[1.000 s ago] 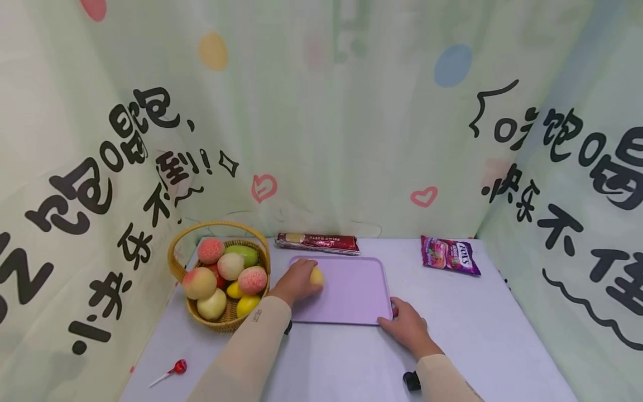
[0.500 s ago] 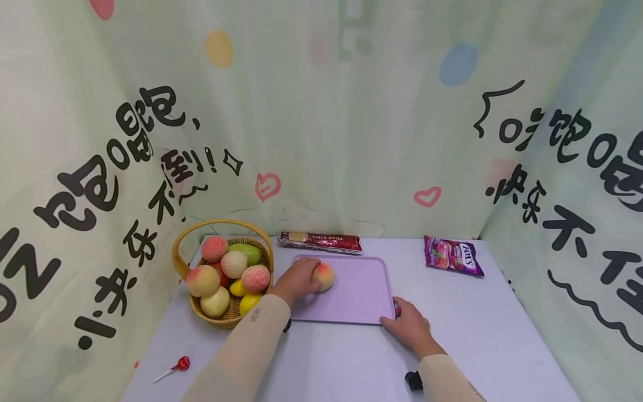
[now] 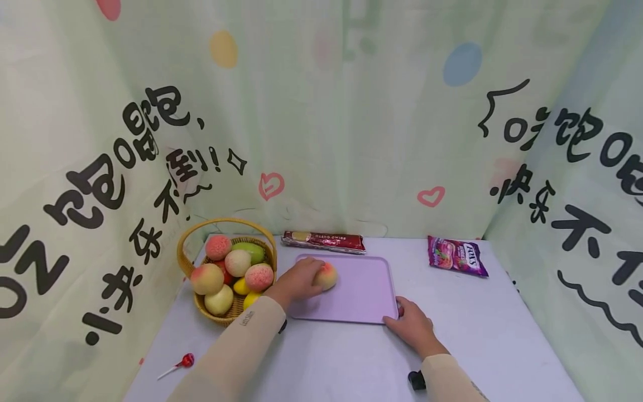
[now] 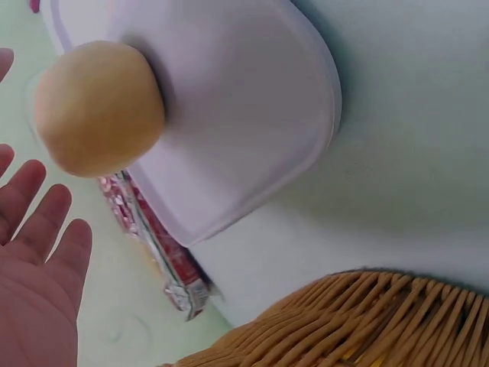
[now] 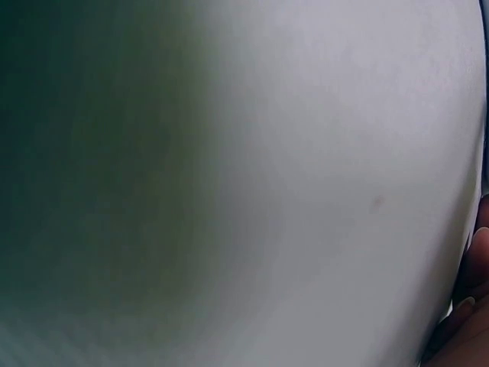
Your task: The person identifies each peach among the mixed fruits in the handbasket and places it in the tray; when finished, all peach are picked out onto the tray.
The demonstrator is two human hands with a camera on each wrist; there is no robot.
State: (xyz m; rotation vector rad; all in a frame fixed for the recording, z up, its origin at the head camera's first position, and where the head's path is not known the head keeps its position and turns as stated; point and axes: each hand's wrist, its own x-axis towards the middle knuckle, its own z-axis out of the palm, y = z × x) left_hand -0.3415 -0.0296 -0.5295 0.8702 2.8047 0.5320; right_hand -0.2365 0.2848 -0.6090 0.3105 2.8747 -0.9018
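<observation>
On the left half of a lilac tray (image 3: 361, 285) rests a peach (image 3: 327, 276), pale with a reddish top. My left hand (image 3: 300, 282) is just left of it. In the left wrist view that hand's fingers (image 4: 46, 225) are straight and spread, with a gap between them and the peach (image 4: 99, 111). My right hand (image 3: 414, 329) holds the tray's front right corner, thumb at the front edge and fingers at the right side. The right wrist view catches only some curled fingers (image 5: 477, 260) at its right border; most of it is a blurred pale surface.
A wicker basket (image 3: 206, 312) of peaches and other fruit stands left of the tray. Behind the tray lies a long dark-red snack packet (image 3: 324, 242). A purple candy bag (image 3: 457, 257) is at the back right, and a red lollipop (image 3: 187, 360) at the front left.
The left hand's fingers have come off the peach, which shows more fully on the tray. The right hand stays at the tray corner. The whole head view has shifted slightly.
</observation>
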